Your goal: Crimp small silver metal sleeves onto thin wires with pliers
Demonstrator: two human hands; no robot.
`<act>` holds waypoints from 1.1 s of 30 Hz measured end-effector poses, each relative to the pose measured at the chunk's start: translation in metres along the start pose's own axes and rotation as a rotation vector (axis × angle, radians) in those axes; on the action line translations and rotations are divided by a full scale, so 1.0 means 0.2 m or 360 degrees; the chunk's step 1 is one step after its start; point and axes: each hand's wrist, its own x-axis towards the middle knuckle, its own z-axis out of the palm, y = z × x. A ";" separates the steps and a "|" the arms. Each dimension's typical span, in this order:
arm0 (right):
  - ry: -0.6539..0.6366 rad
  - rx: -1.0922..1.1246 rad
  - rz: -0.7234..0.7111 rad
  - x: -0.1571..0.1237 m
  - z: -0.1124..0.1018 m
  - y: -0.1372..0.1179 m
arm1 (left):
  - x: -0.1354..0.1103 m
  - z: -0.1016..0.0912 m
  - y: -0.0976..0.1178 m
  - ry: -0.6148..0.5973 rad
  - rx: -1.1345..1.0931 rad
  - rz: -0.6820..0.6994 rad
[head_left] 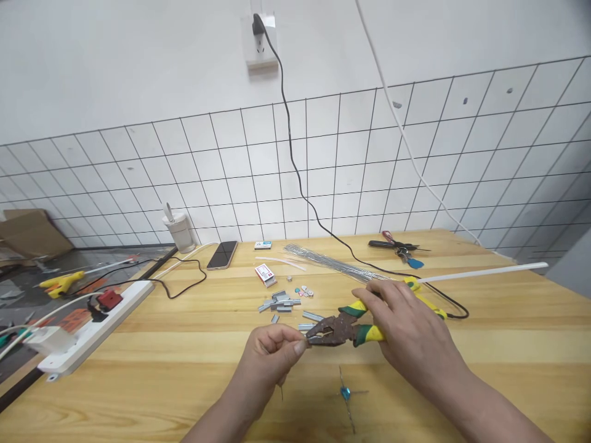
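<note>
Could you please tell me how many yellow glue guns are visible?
2: one yellow glue gun lies at the far left; the other glue gun is partly hidden behind the right hand.

**Pliers and wire: parts covered by both hands**

Pliers [339, 330], one pair: grip ends concealed by the right hand [409, 323].
Wire [282, 392], thin: upper part covered by the left hand [272, 355]; whether the jaws bite on it cannot be told.
Forearms [489, 394], two: cut off by the bottom edge.
Yellow glue gun [434, 306], far side of the right hand: body partly hidden.
Crossed piece [345, 392], blue centre: joint too small to make out.
Round pieces [303, 291], several: too small to identify.
Red-and-white box [265, 274]: print illegible.
Blue-and-white box [263, 245]: likewise.
Cardboard [34, 234]: cut off, left edge.
White cable [378, 67]: cut off, top edge.
</note>
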 end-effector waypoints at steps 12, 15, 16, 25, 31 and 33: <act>-0.0582 0.0317 0.0175 -0.03 -0.03 -0.01 | -0.01 -0.03 -0.04 0.0113 0.0618 0.0571; -0.0904 0.0432 0.0280 -0.04 -0.06 -0.02 | -0.03 -0.04 -0.01 0.0040 0.1026 0.0831; -0.0972 0.0457 0.0305 -0.04 -0.06 -0.03 | -0.03 -0.04 -0.01 0.0027 0.1073 0.0857; -0.0249 0.0217 0.0173 -0.02 -0.01 0.05 | 0.02 -0.02 -0.02 0.0019 -0.0288 -0.0080; 0.0138 0.0064 0.0028 0.00 0.00 0.03 | 0.01 -0.02 -0.03 -0.0225 -0.0654 -0.0293; 0.0195 0.0062 -0.0001 0.01 0.00 0.01 | 0.01 -0.01 -0.04 -0.0266 -0.0654 -0.0313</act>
